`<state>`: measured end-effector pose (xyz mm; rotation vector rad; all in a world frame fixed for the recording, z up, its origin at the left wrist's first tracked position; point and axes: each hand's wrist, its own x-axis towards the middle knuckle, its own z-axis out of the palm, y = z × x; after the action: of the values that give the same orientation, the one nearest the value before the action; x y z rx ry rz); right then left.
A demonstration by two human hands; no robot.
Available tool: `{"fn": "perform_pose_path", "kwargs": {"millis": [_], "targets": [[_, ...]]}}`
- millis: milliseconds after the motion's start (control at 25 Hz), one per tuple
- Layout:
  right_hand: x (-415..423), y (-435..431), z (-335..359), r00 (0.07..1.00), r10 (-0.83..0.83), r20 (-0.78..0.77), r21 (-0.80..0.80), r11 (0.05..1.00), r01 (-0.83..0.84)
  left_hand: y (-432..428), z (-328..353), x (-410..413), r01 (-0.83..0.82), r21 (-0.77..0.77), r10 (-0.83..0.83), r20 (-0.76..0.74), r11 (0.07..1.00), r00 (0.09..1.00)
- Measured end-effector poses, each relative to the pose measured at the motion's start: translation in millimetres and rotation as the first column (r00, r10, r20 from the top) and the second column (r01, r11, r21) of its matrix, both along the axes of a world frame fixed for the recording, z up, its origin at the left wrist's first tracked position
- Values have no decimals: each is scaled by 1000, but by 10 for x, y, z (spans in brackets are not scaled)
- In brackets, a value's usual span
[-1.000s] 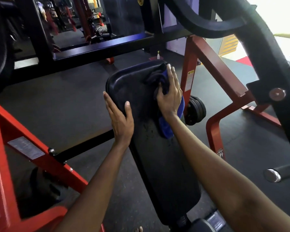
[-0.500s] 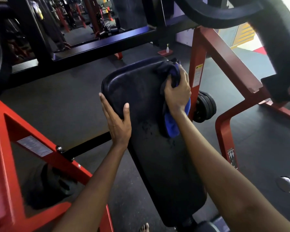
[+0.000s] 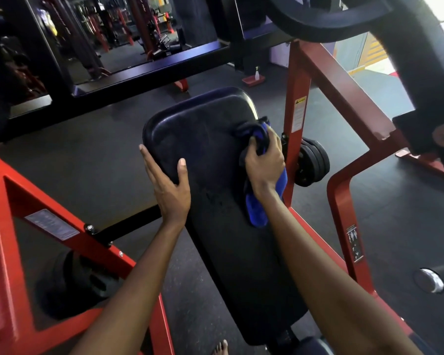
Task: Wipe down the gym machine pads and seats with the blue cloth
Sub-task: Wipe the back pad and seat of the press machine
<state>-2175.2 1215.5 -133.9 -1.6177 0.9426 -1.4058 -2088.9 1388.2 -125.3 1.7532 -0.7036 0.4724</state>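
Observation:
A long black back pad of a red-framed gym machine runs from the bottom centre up to the middle of the head view. My right hand grips the bunched blue cloth against the pad's right edge, with cloth trailing below the wrist. My left hand rests on the pad's left edge, fingers straight along the side and thumb on top.
The red machine frame rises right of the pad, with black weight plates behind my right hand. More red frame and a plate lie at the left. A chrome handle end sticks in at right. A bare foot shows below.
My right hand has slid the cloth down the pad's right edge from the top corner, fingers curling tighter round it. The left hand has stayed on the left edge.

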Motion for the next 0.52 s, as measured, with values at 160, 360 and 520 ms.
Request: {"fn": "perform_pose_path", "kwargs": {"millis": [160,360,520], "targets": [[58,188,56,996,19,-89,-119,992,-30,50,-276,-92,4,-6,-4,-23,1000,1000],[-146,424,-232,966,181,-186,-240,945,-223,129,-413,-69,4,29,-5,23,1000,1000],[164,437,209,988,108,-113,-154,980,-125,300,-319,62,113,97,-115,14,989,993]]}}
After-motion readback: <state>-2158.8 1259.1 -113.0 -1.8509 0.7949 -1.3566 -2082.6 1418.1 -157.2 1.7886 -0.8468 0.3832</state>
